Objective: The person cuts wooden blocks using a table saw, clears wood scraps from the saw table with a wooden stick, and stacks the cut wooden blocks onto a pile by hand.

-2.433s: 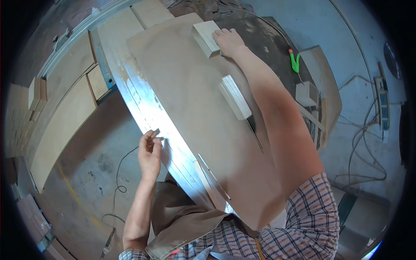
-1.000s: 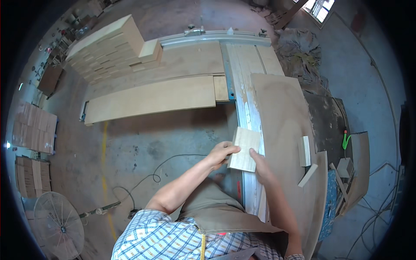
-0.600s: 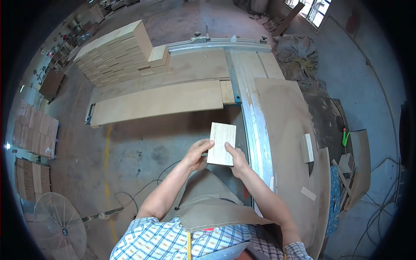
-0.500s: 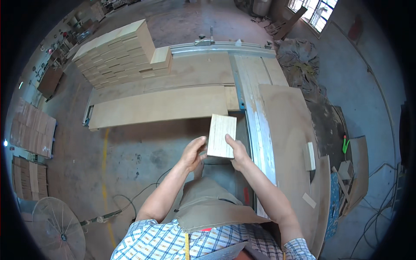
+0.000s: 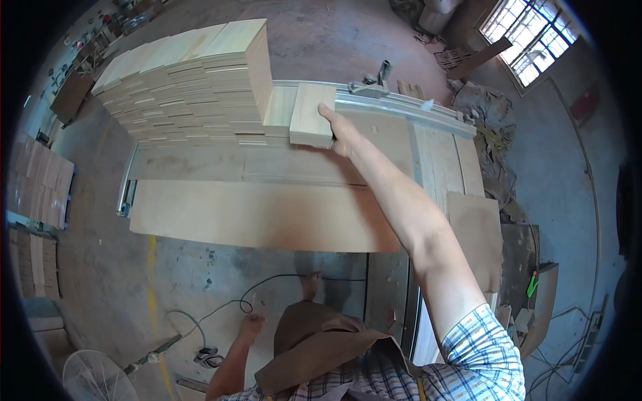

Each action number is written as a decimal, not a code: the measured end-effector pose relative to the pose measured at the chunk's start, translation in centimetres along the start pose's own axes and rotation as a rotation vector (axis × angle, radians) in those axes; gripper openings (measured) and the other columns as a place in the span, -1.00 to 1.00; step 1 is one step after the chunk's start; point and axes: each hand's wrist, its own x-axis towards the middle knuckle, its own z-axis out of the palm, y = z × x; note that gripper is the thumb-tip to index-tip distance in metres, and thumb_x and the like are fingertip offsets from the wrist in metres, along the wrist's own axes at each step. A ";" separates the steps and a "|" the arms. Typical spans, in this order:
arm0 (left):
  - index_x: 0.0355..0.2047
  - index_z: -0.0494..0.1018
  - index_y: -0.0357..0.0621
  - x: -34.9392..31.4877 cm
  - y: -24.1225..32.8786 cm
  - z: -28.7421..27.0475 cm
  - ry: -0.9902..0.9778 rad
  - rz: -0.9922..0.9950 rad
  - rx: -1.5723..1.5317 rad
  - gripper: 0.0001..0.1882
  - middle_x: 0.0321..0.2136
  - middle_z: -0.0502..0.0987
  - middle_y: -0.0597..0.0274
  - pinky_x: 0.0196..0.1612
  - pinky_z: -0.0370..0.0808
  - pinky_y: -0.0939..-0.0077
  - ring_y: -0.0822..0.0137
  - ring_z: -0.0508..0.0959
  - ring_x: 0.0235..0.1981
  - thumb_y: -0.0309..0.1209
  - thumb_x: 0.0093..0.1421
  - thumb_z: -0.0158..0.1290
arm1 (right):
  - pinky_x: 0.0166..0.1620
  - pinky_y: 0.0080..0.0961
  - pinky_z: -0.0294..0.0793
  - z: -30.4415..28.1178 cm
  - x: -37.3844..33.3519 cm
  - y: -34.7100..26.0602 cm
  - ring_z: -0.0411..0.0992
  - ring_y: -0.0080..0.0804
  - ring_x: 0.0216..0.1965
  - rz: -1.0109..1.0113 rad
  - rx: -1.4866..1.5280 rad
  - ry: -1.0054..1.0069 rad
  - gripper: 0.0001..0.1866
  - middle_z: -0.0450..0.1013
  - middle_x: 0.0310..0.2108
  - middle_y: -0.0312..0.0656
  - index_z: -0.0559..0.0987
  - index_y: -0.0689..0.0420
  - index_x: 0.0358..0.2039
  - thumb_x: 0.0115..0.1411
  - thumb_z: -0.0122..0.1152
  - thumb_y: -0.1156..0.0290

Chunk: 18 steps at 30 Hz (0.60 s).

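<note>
up top, right hand (image 5: 340, 131) grips block (image 5: 310, 115) by its side, maybe to steady it; lower left, left hand (image 5: 250, 329): can't tell.

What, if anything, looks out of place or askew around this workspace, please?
The dark cable looks most out of place: it lies loosely looped on the floor and runs close to the person's foot. The stacked boards also look askew, their edges stepping in and out instead of lining up.

Two hands (image 5: 342, 131), one held block (image 5: 309, 119), one fan (image 5: 100, 375), one barred window (image 5: 528, 43)
</note>
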 end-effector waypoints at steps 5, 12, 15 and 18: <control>-0.20 0.53 -0.13 -1.2 -7.5 -2.3 -0.207 0.223 0.036 -0.82 -0.50 0.50 0.30 -0.51 0.41 0.49 0.42 0.50 -0.57 -0.31 0.28 0.17 | 0.07 0.05 0.51 2.9 7.7 -1.1 0.41 -0.02 0.20 0.031 -0.128 0.003 -0.31 0.42 0.22 -0.02 0.35 0.10 0.34 0.44 0.05 -0.15; -0.23 0.53 -0.15 -1.8 -0.7 0.3 -0.024 -0.414 -0.199 -0.82 -0.47 0.50 0.29 -0.46 0.45 0.43 0.39 0.55 -0.49 -0.31 0.29 0.14 | 0.30 -0.14 0.29 7.4 8.3 -1.4 0.28 -0.04 0.35 0.064 -0.402 0.099 -0.22 0.34 0.34 0.06 0.30 0.24 0.40 0.44 0.01 -0.15; -0.25 0.54 -0.16 -1.0 1.1 0.6 -0.041 -0.323 -0.194 -0.83 -0.46 0.51 0.28 -0.43 0.46 0.42 0.39 0.55 -0.48 -0.31 0.30 0.13 | 0.32 -0.13 0.27 8.2 7.2 -1.8 0.27 -0.02 0.35 0.084 -0.455 0.077 -0.19 0.33 0.35 0.07 0.28 0.27 0.41 0.43 0.00 -0.16; -0.24 0.55 -0.18 0.4 3.5 -0.1 -0.074 -0.261 -0.149 -0.81 -0.43 0.53 0.25 -0.40 0.48 0.43 0.39 0.56 -0.45 -0.31 0.30 0.11 | 0.32 -0.16 0.29 7.0 5.6 -0.7 0.29 -0.04 0.34 -0.037 -0.366 0.153 -0.21 0.32 0.35 0.08 0.31 0.29 0.39 0.45 -0.03 -0.15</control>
